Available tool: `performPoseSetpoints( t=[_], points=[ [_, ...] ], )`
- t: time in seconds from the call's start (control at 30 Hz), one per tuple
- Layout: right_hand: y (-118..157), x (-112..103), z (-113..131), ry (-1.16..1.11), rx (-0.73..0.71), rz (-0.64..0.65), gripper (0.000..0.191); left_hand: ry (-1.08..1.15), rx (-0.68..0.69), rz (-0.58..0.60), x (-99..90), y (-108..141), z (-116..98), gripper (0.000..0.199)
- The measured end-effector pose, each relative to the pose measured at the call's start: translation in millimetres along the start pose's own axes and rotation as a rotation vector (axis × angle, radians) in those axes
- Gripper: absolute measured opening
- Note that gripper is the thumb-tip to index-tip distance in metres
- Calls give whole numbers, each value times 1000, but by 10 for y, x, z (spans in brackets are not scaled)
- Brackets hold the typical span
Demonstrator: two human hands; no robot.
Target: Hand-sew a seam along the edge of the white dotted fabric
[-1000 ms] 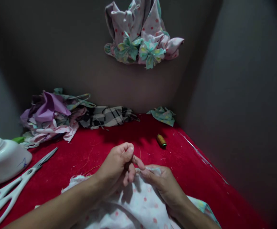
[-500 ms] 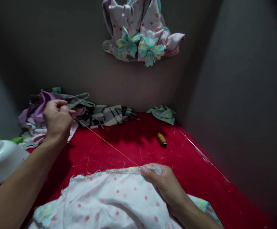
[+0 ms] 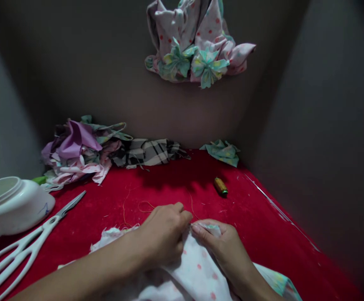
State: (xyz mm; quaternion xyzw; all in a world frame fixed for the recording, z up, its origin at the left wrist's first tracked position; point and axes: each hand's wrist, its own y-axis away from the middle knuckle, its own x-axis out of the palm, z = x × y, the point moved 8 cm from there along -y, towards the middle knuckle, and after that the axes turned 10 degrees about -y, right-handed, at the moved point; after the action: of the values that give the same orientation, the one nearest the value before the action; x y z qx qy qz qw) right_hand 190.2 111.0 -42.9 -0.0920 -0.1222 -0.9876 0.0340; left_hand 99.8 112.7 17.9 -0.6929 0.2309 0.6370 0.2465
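Observation:
A white cloth with red dots [image 3: 199, 266] lies in front of me, its frayed edge pointing away. My right hand [image 3: 218, 242] pinches that edge between thumb and fingers, where a strip of pale green fabric [image 3: 211, 229] shows. Close beside it, my left hand [image 3: 166, 234] is closed at the cloth's edge, knuckles up; its fingertips and whatever they hold are hidden. Slack orange thread [image 3: 144, 205] loops on the table just behind my left hand. A spool of golden thread [image 3: 221, 187] lies on its side farther back.
White-handled scissors [image 3: 48, 225] lie at the left by a white container [image 3: 28, 205]. Fabric scraps [image 3: 78, 142], a plaid cloth [image 3: 150, 151] and a green scrap [image 3: 222, 152] line the back of the red tabletop [image 3: 263, 234]. Dotted fabric with green bows [image 3: 207, 67] hangs on the wall.
My left hand has come down and right from the back left to the cloth's edge. The thread it had pulled taut is now slack. The scissors have come into view.

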Motion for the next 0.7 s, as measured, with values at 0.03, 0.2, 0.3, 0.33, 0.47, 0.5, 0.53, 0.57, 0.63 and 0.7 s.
performPoseSetpoints(
  t=[0.03,0.2,0.3,0.33,0.47,0.5,0.53,0.57,0.63,0.7],
  points=[
    [0,-5,-1,1,-3,-4,24,-2,-7,-6,2,3,23,15],
    [-16,5,12,43,-14,-2,23,2,7,12,-15,6,62,17],
    [-15,10,19,131,-13,-11,22,-39,6,27,1,12,37,17],
    [-10,9,22,171,-21,-16,22,-85,10,22,18,14,20,16],
    [63,80,156,517,-292,0,20,-319,10,-28,153,26,-60,15],
    [94,114,181,628,-376,10,20,-344,-19,-24,204,27,-56,15],
    [122,142,187,724,-439,16,20,-352,-61,-14,253,28,-37,16],
    [139,158,173,800,-472,18,21,-348,-106,-1,297,30,-12,16],
    [152,158,131,898,-491,3,25,-335,-159,13,355,32,21,16],
    [160,172,106,990,-509,-9,29,-336,-162,8,372,28,24,17]
  ],
)
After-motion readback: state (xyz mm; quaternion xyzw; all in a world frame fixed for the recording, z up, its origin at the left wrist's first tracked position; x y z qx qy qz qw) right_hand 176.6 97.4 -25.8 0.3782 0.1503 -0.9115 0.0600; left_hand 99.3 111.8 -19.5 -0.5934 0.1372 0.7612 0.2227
